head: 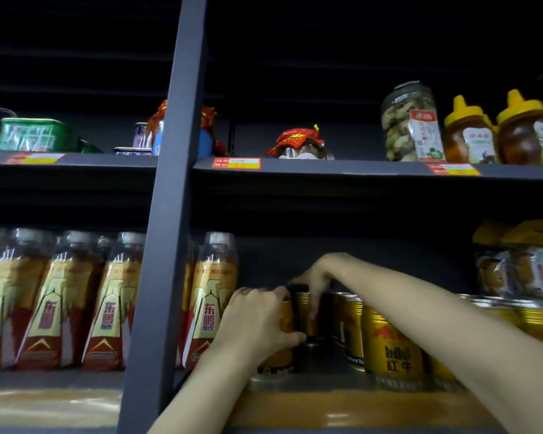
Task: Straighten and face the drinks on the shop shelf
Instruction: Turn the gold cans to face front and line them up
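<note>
A dark shelf post [166,214] divides a shop's drinks shelf [342,386]: tall energy-drink bottles [110,305] stand in a row left of it, gold cans [392,343] crowd well to its right. Between the post and those cans, bare shelf shows ahead of a front can [279,349], gripped by the left hand [257,317] with fingers curled round it. Just behind, the right hand [314,277] reaches down, fingers pinching a rear can [304,311].
</note>
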